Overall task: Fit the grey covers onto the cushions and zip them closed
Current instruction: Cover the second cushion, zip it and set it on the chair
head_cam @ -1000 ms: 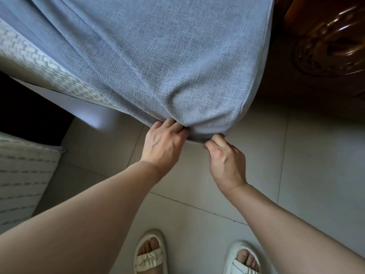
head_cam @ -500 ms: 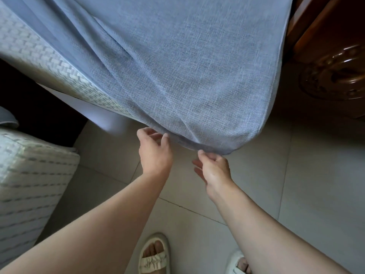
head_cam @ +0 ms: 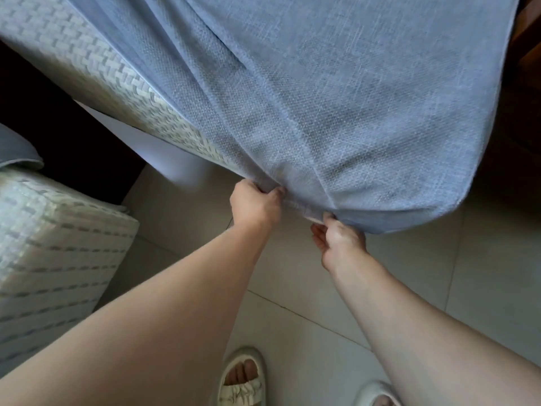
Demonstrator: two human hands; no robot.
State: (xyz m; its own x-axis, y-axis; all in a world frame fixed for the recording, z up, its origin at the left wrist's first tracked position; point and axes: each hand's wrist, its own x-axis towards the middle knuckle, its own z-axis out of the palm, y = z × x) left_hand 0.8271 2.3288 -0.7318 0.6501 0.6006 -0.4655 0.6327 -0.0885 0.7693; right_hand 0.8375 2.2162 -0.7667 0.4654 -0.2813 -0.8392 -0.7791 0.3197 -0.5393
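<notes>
Over a tiled floor [head_cam: 409, 273], both hands, left [head_cam: 254, 202] and right [head_cam: 341, 240], had regripped the cover [head_cam: 336, 112] hem, pinching it; cushion [head_cam: 96, 74] remained half bare

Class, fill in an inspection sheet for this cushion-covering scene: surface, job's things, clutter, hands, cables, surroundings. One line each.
Surface: pale tiled floor, bare where visible.
Job's things: grey cover drawn over a woven-pattern cushion, whose side is exposed at left; a second woven-pattern cushion stands lower left with grey fabric on top. No zip can be made out.
Clutter: nothing seen.
Hands: left hand grips the cover's lower edge; right hand pinches the same edge beside it.
Cables: nothing seen.
Surroundings: dark wooden furniture at right; sandalled feet below.
</notes>
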